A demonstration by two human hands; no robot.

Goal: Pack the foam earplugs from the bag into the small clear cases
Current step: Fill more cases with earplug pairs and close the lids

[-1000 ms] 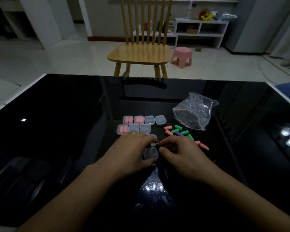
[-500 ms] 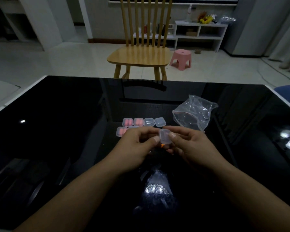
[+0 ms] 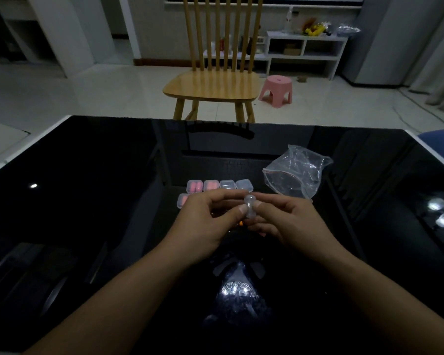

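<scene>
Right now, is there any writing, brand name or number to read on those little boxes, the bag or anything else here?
None can be read.
Held clear case: no print visible.
Cases on the table: plain lids, no labels.
Plastic bag: clear, no visible print.
Items on the far white shelf: too small and blurred to read.

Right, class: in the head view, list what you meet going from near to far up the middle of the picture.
Held clear case → row of cases on the table → black table's far edge → wooden chair → white shelf.
</scene>
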